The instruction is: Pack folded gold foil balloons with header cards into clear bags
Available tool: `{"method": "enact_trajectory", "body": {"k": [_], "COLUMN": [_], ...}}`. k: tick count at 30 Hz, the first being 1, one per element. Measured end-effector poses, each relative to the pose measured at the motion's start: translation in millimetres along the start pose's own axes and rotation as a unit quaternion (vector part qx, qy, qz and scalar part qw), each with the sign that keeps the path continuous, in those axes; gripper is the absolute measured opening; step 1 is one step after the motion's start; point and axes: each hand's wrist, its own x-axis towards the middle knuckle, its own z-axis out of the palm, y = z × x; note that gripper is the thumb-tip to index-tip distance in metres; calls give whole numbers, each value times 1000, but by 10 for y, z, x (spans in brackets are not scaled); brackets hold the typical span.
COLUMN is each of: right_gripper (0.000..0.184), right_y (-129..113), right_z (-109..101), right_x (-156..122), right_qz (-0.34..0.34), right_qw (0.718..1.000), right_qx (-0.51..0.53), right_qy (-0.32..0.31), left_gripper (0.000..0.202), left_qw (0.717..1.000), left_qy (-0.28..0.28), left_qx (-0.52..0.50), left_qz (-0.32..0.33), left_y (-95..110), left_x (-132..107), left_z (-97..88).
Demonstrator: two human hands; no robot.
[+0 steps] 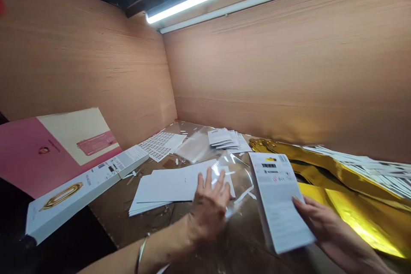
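Note:
At the lower right, my right hand [334, 227] grips a printed white card [281, 201] by its right edge, thumb on the front. The card has a yellow mark and a barcode near its top, and see-through film shows along its left side. My left hand [212, 201] is open, its fingers spread over the right end of a stack of blank white cards [173, 182]. A clear plastic bag [236, 171] lies under and beside its fingertips; I cannot tell whether the fingers press on the bag or the cards.
Gold foil pieces [353, 214] spread on the right, with white strips [362, 160] behind. Farther back lie small printed cards [221, 138], clear film [195, 145] and a label sheet [162, 143]. A long stack of printed cards [83, 190] and a pink folder [58, 145] are left. Cardboard walls enclose the table.

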Motion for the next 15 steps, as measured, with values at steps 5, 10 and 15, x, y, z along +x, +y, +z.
{"method": "enact_trajectory", "body": {"k": [5, 10, 15], "right_gripper": [27, 18, 21], "right_y": [104, 13, -259], "right_z": [-60, -300, -246], "right_x": [3, -153, -318], "right_qz": [-18, -50, -72], "right_qw": [998, 997, 997], "right_qx": [34, -8, -37], "right_qy": [58, 51, 12], "left_gripper": [43, 70, 61], "left_qw": [991, 873, 604], "left_qy": [-20, 23, -94], "left_qx": [-117, -460, -744], "left_qz": [65, -160, -268], "left_y": [649, 404, 293], "left_x": [-351, -213, -25], "left_z": [64, 34, 169]}}
